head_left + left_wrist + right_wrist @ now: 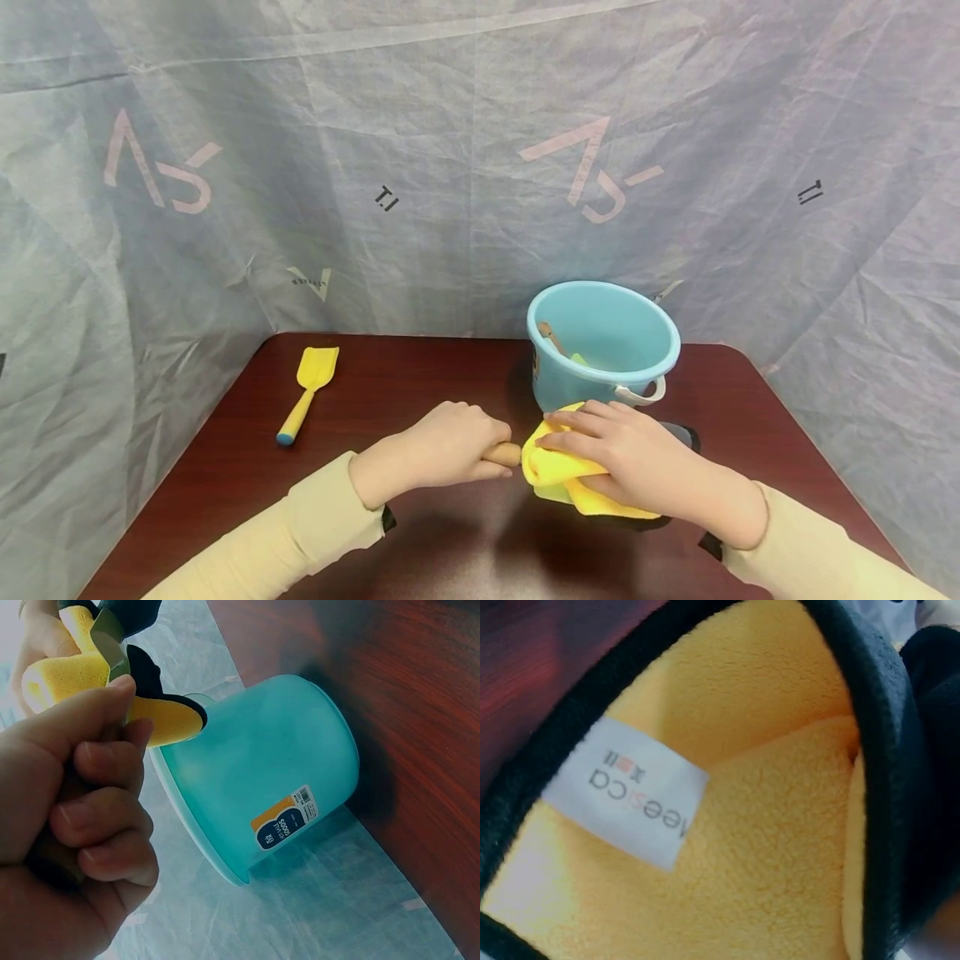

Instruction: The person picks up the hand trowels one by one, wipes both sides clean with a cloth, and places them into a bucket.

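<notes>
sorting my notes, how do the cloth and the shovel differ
The cloth is soft and folded; the shovel looks stiff and smooth. The cloth is dark-edged; the shovel is blue at one end. The cloth is held in the right grip; the shovel lies untouched on the table. Both show bright yellow.

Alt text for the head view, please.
A person's left hand grips a light-brown handle while the right hand holds a yellow cloth, both above a dark red table. A light-blue bucket stands behind the right hand; a yellow shovel lies at left.
</notes>
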The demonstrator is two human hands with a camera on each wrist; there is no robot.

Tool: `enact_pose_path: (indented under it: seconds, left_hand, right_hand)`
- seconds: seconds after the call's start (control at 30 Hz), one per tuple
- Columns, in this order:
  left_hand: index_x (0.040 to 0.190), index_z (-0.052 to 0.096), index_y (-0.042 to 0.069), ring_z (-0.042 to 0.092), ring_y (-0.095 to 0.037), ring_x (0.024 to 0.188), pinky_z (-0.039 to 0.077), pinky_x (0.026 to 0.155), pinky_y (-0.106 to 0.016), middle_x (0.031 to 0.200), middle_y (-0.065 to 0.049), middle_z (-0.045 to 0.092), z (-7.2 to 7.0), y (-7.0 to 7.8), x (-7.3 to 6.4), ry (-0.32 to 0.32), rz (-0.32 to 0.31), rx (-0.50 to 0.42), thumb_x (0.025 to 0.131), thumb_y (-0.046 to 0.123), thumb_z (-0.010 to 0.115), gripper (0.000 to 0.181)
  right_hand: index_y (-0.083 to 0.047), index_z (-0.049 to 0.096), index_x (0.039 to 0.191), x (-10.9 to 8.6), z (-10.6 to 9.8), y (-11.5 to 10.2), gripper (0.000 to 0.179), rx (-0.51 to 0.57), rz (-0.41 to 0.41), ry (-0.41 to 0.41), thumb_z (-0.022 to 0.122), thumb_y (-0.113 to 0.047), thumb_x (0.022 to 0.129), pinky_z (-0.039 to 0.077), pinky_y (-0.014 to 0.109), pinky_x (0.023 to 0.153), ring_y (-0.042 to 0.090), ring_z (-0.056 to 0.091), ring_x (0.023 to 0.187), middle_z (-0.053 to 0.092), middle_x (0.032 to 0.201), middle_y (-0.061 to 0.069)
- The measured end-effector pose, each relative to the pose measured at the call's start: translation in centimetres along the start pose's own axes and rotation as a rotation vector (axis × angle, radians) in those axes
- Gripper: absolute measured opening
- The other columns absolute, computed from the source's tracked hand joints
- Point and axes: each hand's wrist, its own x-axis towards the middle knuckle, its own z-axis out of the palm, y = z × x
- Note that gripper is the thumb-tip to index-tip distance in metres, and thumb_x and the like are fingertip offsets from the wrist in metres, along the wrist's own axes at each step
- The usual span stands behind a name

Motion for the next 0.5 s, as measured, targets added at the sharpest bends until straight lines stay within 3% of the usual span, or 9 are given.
enact_pose_path:
  seconds: [0.27, 0.5]
  left_hand:
    - [0.067, 0.051, 0.021, 0.04, -0.007, 0.047, 0.033, 0.043, -0.023, 0.054, 0.013, 0.041, -0.02, -0.11, -0.02, 0.021, 0.009, -0.016, 0.081, 0.038, 0.071, 0.03]
    - [0.067, 0.052, 0.022, 0.04, -0.007, 0.046, 0.033, 0.043, -0.023, 0.054, 0.014, 0.041, 0.17, -0.2, -0.09, 0.025, 0.017, -0.035, 0.081, 0.038, 0.071, 0.029]
  right_hand:
    - [-0.021, 0.065, 0.113, -0.08, -0.11, -0.2, 0.053, 0.0, 0.058, -0.014, 0.08, -0.015, 0.062, 0.047, 0.036, 0.074, 0.016, 0.059, 0.094, 0.065, 0.104, -0.007]
    - [-0.02, 0.065, 0.11, -0.23, -0.13, -0.28, 0.052, -0.011, 0.043, -0.034, 0.081, -0.012, 0.061, 0.047, 0.035, 0.073, 0.014, 0.059, 0.09, 0.065, 0.099, -0.009]
